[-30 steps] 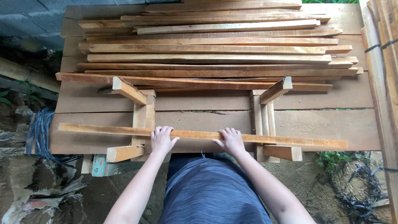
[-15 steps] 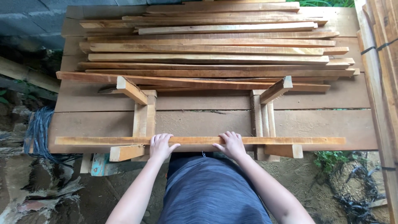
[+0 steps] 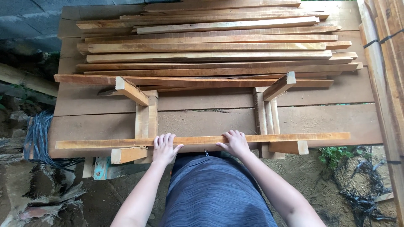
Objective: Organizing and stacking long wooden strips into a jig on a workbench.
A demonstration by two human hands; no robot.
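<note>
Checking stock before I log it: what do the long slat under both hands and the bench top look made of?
Long slat: apparently raw sawn wood, orange-tan, visible grain, unpainted. Left hand and right hand rest on it. Bench top: wide bare wooden planks, duller brown, matte, with a crack line.

A broad brown plank workbench point(image 3: 336, 90) stands outdoors in daylight on bare dirt ground point(image 3: 320, 185), with a grey block wall point(image 3: 29, 17) past its far-left corner.

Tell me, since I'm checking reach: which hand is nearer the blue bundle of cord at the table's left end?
Left. The left hand rests on the long slat left of centre, on the blue bundle of cord's side. The right hand rests on the same slat further right, farther away.
</note>
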